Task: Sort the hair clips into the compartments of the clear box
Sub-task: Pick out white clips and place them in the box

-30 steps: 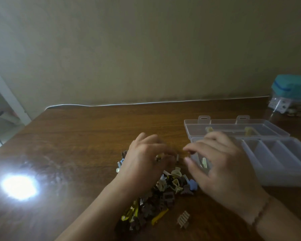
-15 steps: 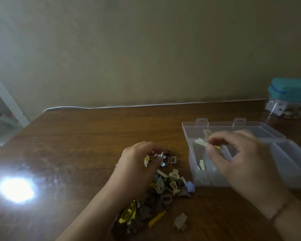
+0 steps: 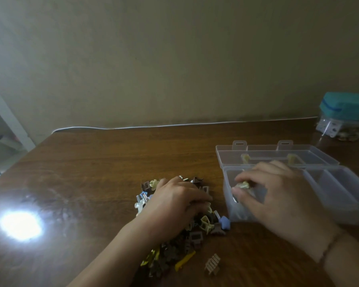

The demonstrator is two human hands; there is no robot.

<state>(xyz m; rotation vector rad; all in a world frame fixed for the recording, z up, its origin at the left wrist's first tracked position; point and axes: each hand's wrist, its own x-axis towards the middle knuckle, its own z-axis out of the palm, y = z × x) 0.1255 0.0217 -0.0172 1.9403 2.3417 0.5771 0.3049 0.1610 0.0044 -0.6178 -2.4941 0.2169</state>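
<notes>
A pale yellow clip is pinched in the right hand over the leftmost compartment of the clear box. Left of the box, the clip pile on the counter is covered by the left hand, fingers curled; its grip cannot be told.

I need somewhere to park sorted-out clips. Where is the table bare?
Bare wood lies left of the clip pile, around the glare spot, and behind the pile up to the white cable. It is crowded between the pile and the clear box, where the left hand and right hand work.
</notes>
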